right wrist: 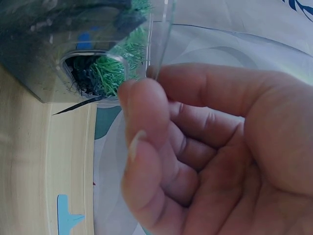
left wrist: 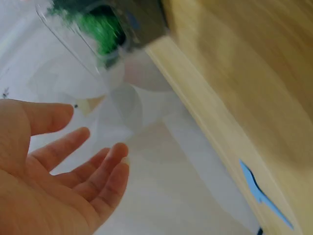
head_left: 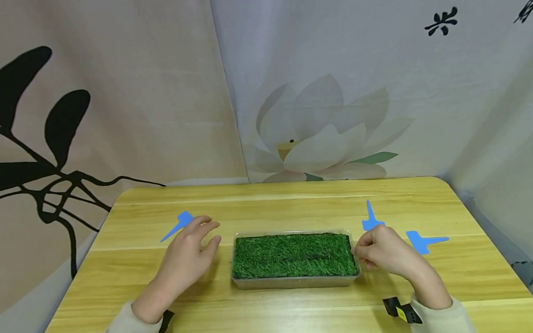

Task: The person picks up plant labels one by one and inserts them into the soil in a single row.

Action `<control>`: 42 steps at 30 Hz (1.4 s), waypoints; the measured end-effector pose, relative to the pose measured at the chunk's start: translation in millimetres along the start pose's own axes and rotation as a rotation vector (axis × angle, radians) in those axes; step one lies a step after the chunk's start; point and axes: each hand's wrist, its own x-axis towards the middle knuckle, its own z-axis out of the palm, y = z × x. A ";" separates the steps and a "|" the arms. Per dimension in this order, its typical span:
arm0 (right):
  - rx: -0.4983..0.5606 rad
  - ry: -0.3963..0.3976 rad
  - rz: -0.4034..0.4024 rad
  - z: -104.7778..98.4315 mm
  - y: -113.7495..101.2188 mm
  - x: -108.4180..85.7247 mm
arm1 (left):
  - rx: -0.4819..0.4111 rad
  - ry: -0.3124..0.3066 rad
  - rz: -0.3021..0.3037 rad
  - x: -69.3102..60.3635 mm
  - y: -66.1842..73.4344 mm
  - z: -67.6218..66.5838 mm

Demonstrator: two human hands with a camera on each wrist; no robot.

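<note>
A clear plastic box (head_left: 295, 283) packed with green artificial grass (head_left: 294, 255) sits on the table. My right hand (head_left: 386, 251) is at its right end, thumb and index finger pinching the rim in the right wrist view. Through an opening in the box's end wall, grass and dark strands show (right wrist: 105, 73). To the left of the box, my left hand (head_left: 185, 259) hovers with loosely bent fingers and holds nothing. Just beyond it lies a blue T-shaped tag (head_left: 184, 219), partly hidden by that hand.
Two more blue T-shaped tags lie on the right: one behind my right hand (head_left: 370, 221), the other farther right (head_left: 419, 242). The wooden table (head_left: 283, 316) ends at a printed curtain (head_left: 154, 92) along the back.
</note>
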 end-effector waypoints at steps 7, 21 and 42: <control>0.012 -0.008 -0.004 -0.4 -0.6 0.8 | 0.008 -0.046 0.034 12.1 -31.7 -18.3; 0.030 -0.020 0.001 -1.1 -1.4 0.7 | 0.027 -0.189 0.022 42.6 -76.7 -26.5; 0.041 -0.026 0.003 -2.7 -1.8 -0.3 | 0.182 -0.334 0.021 65.9 -116.2 -15.6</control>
